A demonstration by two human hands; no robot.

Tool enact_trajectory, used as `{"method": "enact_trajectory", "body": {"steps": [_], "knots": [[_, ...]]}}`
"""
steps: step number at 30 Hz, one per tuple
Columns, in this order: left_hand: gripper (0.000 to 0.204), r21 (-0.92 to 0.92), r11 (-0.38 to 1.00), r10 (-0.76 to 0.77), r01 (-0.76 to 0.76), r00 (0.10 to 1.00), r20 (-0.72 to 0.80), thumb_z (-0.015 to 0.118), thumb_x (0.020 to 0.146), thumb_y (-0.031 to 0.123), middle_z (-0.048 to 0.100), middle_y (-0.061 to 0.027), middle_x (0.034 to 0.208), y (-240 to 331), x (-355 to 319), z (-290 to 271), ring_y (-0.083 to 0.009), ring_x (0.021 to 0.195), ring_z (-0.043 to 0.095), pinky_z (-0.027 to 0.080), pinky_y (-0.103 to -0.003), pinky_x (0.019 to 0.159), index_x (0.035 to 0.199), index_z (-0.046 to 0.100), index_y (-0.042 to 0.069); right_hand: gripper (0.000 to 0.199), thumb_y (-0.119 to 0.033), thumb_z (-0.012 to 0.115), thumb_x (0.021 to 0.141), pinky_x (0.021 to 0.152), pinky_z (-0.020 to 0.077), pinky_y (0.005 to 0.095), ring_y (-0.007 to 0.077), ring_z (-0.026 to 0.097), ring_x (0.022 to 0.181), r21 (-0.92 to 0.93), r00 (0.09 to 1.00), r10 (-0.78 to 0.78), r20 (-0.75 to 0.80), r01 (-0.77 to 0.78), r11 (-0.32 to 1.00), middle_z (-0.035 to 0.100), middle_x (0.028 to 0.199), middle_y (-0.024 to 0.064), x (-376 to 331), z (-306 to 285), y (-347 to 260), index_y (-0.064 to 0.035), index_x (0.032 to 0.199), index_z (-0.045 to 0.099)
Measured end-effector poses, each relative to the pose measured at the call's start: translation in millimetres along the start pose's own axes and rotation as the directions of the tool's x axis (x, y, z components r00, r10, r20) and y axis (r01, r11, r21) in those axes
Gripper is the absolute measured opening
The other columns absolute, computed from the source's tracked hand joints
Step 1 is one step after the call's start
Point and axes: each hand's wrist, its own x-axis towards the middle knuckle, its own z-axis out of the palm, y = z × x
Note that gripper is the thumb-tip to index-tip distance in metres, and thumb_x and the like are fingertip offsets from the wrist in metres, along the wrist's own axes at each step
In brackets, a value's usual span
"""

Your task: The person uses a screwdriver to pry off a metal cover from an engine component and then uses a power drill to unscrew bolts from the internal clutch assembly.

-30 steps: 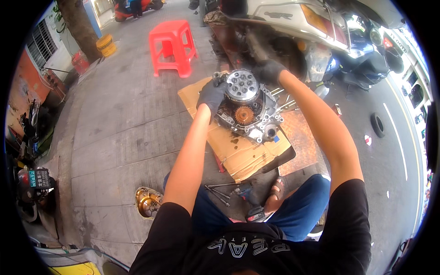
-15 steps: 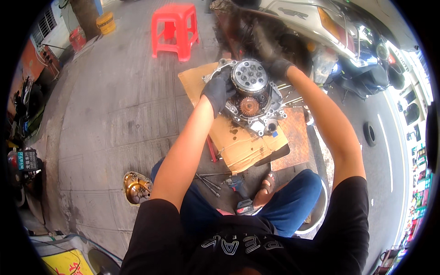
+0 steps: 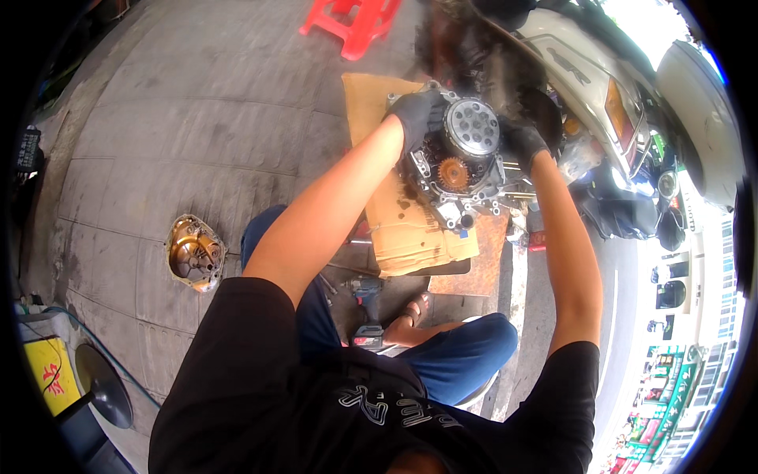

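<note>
A motorcycle engine (image 3: 442, 207) lies ahead of me with its side uncovered. On it are a round silver clutch (image 3: 472, 126) with several holes and a copper-coloured gear (image 3: 454, 174) just below. My left hand (image 3: 418, 118), in a black glove, is closed over the engine's upper left rim beside the clutch. My right hand (image 3: 521, 144), also gloved in black, is at the engine's right side, close to the clutch. Its fingers blend into the dark background. Under the engine is an oil-stained cardboard sheet (image 3: 403, 241).
An engine cover (image 3: 194, 253) lies on the paving at left. Near my foot are a cordless power tool (image 3: 367, 304) and metal rods. A rusty plate (image 3: 478, 261) lies beside the cardboard. A red stool (image 3: 363, 28) and a white scooter (image 3: 580, 71) are beyond; a road runs at right.
My view has turned, so the engine and stool appear farther right. The right hand has come slightly nearer along the engine's right side. The left hand stays on the engine's left rim.
</note>
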Motion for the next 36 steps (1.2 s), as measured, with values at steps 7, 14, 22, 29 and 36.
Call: {"method": "enact_trajectory", "body": {"steps": [7,14,22,29,36], "knots": [[0.026,0.076,0.996,-0.039,0.041,0.999,-0.031,0.04,0.099,0.024,0.061,-0.006,0.103,-1.4,-13.9,10.7,-0.018,0.096,0.054,0.044,-0.033,0.088,0.108,0.058,0.008,0.036,-0.018,0.06,0.089,0.081,0.0511,0.0291,0.0177,0.063,0.091,-0.519,0.956,-0.252,0.152,0.294,0.803,0.065,0.111,0.0102,23.7,-25.7,8.0,-0.0023,0.122,0.058],[0.024,0.132,0.99,-0.046,0.051,0.998,-0.04,0.048,0.096,0.027,0.059,-0.0076,0.098,-0.6,-22.1,7.6,-0.0207,0.093,0.054,0.045,-0.036,0.086,0.105,0.056,0.006,0.053,-0.041,0.057,0.089,0.074,0.051,0.0262,0.0138,0.064,0.085,-0.668,0.949,-0.296,0.104,0.287,0.687,0.062,0.12,0.0068,25.1,-17.3,2.0,-0.0071,0.129,0.055],[0.032,0.15,0.982,-0.096,0.116,0.986,-0.134,0.049,0.095,0.031,0.059,-0.0138,0.1,-2.5,-20.3,-2.0,-0.0244,0.095,0.057,0.047,-0.039,0.087,0.108,0.055,0.002,0.037,-0.035,0.065,0.088,0.058,0.0472,0.0245,0.0113,0.059,0.067,-0.419,0.994,-0.106,-0.005,0.094,0.903,0.066,0.083,0.005,-0.1,1.1,-3.0,-0.002,0.103,0.065],[0.033,0.379,0.925,0.004,-0.006,1.0,0.007,0.051,0.094,0.034,0.059,-0.0128,0.096,-7.1,-13.5,-8.7,-0.0229,0.091,0.056,0.047,-0.037,0.083,0.107,0.056,0.004,0.037,-0.034,0.063,0.089,0.055,0.0466,0.0249,0.0108,0.058,0.066,-0.567,0.975,-0.214,0.055,0.207,0.797,0.065,0.079,0.0037,22.1,-17.8,8.0,-0.0047,0.112,0.064],[0.025,0.184,0.981,-0.049,0.064,0.995,-0.088,0.056,0.092,0.032,0.059,-0.0069,0.088,-11.4,-14.4,-6.0,-0.0198,0.08,0.055,0.047,-0.034,0.077,0.098,0.059,0.008,0.032,-0.021,0.056,0.093,0.059,0.0484,0.0229,0.0091,0.059,0.068,-0.571,0.988,-0.153,0.035,0.146,0.808,0.067,0.091,0.0016,0.6,1.5,-5.0,-0.0107,0.123,0.062]]}}
